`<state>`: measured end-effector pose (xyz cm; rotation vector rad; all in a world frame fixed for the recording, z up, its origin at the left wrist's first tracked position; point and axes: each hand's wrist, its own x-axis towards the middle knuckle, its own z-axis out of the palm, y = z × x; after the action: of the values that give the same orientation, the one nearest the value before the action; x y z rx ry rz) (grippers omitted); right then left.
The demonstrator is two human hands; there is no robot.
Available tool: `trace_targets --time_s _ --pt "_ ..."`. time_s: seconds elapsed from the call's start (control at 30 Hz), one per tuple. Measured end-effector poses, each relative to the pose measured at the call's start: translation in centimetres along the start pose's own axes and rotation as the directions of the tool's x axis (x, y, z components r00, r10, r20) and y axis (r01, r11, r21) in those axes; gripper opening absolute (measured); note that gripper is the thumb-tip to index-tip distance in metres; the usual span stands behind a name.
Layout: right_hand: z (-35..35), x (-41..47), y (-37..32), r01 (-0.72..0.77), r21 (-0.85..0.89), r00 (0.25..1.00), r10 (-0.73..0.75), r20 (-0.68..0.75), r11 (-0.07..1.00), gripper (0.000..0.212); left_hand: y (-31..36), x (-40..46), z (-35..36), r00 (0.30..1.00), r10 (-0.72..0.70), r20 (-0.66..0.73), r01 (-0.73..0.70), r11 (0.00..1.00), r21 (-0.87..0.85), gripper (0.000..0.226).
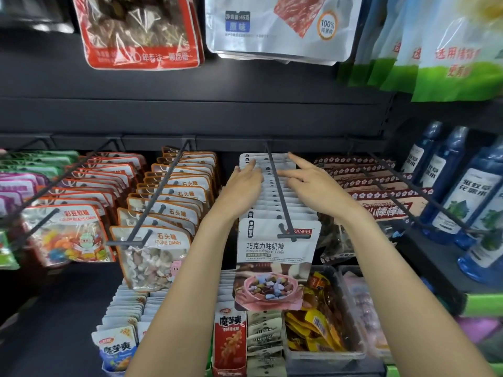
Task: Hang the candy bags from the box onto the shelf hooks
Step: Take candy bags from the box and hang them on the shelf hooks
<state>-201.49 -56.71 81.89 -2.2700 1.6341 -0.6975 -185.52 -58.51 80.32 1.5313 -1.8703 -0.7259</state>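
Observation:
A long row of white chocolate milk candy bags hangs on a dark shelf hook in the middle of the shelf. My left hand rests with straight fingers on the tops of the bags left of the hook, near the back. On the other side of the hook, my right hand lies with spread fingers on the bag tops. Neither hand holds a bag. No box is in view.
Stone candy bags and colourful candy bags hang on hooks to the left, plum lollipop bags to the right. Blue bottles stand far right. Trays of snack packets sit below. Larger bags hang above.

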Motion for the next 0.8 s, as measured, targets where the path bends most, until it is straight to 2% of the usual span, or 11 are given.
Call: trace_targets --time_s 0.07,0.17,0.27,0.37,0.43,0.5,0.6,0.67,0.73,0.8 --pt "0.1 0.0 -0.1 -0.008 -0.016 1.0 0.008 0.019 1.0 0.04 -0.5 0.8 0.0 0.999 0.012 0.04 -0.02 0.975 0.22 0.046" --pt "0.2 0.8 -0.6 -0.015 -0.055 0.999 0.016 0.034 0.998 0.041 -1.3 1.7 -0.2 0.994 0.051 0.096 -0.083 0.923 0.376 0.049" --pt "0.3 1.7 -1.0 -0.03 -0.126 0.999 0.035 0.035 0.992 0.042 -1.3 2.0 -0.4 0.994 0.041 0.098 -0.077 0.913 0.4 0.05" --pt "0.3 1.8 -0.9 -0.046 -0.123 0.999 0.049 0.021 0.991 0.042 -0.3 1.2 -0.4 0.997 0.042 0.061 -0.061 0.939 0.337 0.05" --pt "0.2 1.3 -0.9 -0.052 -0.106 0.999 0.052 -0.01 0.993 0.041 0.5 -0.2 -0.5 0.998 0.047 -0.034 -0.041 0.986 0.16 0.047" --pt "0.0 0.4 -1.0 -0.049 -0.053 0.998 0.046 -0.043 0.997 0.043 1.0 -2.2 -0.7 0.985 0.022 -0.169 -0.04 0.994 -0.102 0.045" --pt "0.2 -2.0 -1.3 -0.061 0.244 0.991 0.087 -0.099 0.968 0.047 0.6 -5.0 -0.7 0.975 -0.038 -0.219 -0.076 0.87 -0.487 0.046" --pt "0.9 -3.8 -1.3 -0.088 0.499 0.98 0.166 -0.113 0.862 0.047 0.3 -6.6 -0.6 0.978 -0.088 -0.188 -0.064 0.734 -0.677 0.046" --pt "2.0 -5.4 -1.0 -0.105 0.684 0.964 0.242 -0.108 0.722 0.049 -0.5 -7.4 -0.2 0.982 -0.097 -0.163 -0.053 0.684 -0.728 0.047" --pt "3.1 -6.6 -0.8 -0.079 0.824 0.962 0.261 -0.085 0.561 0.059 -1.4 -7.9 0.7 0.988 -0.083 -0.128 -0.048 0.63 -0.775 0.05"
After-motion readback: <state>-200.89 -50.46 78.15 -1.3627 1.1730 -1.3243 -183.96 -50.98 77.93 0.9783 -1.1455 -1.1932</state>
